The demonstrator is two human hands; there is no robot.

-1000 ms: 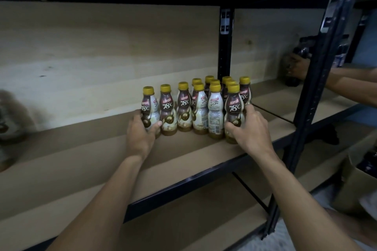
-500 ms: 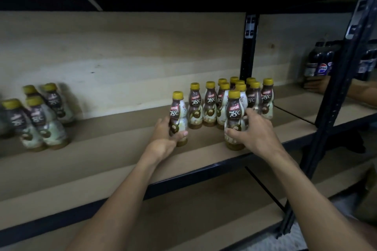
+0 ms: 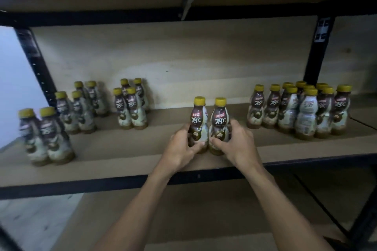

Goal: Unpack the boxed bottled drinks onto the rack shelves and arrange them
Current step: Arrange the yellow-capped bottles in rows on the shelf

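Left hand (image 3: 180, 150) and right hand (image 3: 237, 144) each grip a yellow-capped bottle, left bottle (image 3: 197, 122) touching right bottle (image 3: 219, 124), upright on the shelf (image 3: 122, 161).

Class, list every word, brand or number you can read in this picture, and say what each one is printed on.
"KOPIKO": labels of the left bottle and right bottle, gripped by the left hand and right hand.
"78°C": those same labels, and the right cluster of bottles.
Far-left bottles: labels too blurred to read.
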